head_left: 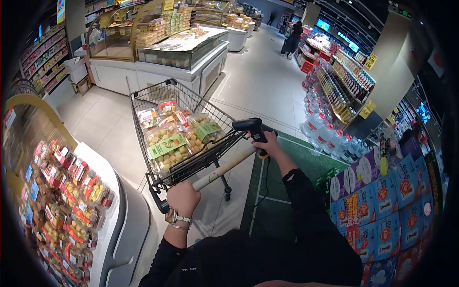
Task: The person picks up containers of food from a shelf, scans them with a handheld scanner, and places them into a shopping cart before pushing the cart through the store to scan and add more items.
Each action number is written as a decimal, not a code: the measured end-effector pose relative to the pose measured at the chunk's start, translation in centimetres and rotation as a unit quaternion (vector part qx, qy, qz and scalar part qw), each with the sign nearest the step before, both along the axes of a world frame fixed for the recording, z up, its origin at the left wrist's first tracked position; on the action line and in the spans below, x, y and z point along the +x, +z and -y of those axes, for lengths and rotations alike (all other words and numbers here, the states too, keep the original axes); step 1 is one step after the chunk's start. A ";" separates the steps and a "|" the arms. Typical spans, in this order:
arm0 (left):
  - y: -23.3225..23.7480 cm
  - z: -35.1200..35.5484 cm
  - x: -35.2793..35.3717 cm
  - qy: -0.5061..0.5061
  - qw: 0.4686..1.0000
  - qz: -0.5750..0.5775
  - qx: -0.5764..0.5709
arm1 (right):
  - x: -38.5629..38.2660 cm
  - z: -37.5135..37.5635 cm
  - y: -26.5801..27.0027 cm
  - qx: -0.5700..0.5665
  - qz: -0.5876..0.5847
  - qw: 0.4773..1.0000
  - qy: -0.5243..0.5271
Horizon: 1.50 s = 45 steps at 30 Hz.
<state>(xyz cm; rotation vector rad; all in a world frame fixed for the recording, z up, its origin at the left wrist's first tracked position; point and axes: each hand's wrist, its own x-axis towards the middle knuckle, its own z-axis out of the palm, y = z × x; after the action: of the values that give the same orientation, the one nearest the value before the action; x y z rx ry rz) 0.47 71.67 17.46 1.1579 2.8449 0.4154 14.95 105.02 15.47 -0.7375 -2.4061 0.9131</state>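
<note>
My left hand (183, 196) is closed round the left end of the shopping cart's pale handle bar (217, 174); a watch (170, 216) and bracelet sit on that wrist. In my right hand (270, 145) is a black barcode scanner (250, 127), gripped by its handle at the bar's right end. A dark cable (264, 187) hangs below it. Whether the right fingers also touch the bar is hidden. Inside the black wire shopping cart (136, 112) lie several clear packs of round yellowish food (173, 160), some with green labels, plus smaller red-labelled packs (167, 107).
A white counter (119, 186) with packed foods stands close on the left. Ahead is a bakery display case (114, 76). Bottled water (319, 125) and shelves (342, 91) line the right, with blue cartons (377, 210) nearer. A person (292, 40) stands far down the aisle.
</note>
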 end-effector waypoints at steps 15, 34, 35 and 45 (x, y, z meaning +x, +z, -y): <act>0.4 -16.4 -6.0 0.200 0.974 -0.092 -0.044 | -15.6 -18.9 0.3 0.066 0.069 0.986 0.138; 2.1 -25.9 -24.8 0.276 0.960 -0.010 -0.050 | -42.6 -30.5 -0.8 0.102 0.007 0.969 0.226; 2.2 -26.2 -26.3 0.275 0.960 -0.010 -0.043 | -43.8 -30.3 0.4 0.045 0.034 0.971 0.232; 3.6 -29.6 -42.2 0.285 0.958 0.002 -0.037 | -61.9 -34.2 1.8 0.084 0.075 0.964 0.242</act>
<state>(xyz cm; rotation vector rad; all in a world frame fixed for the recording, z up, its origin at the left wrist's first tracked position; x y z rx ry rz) -41.75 101.24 21.02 0.2994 3.1160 0.3172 -46.95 139.25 17.29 -0.1538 -2.8192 0.8344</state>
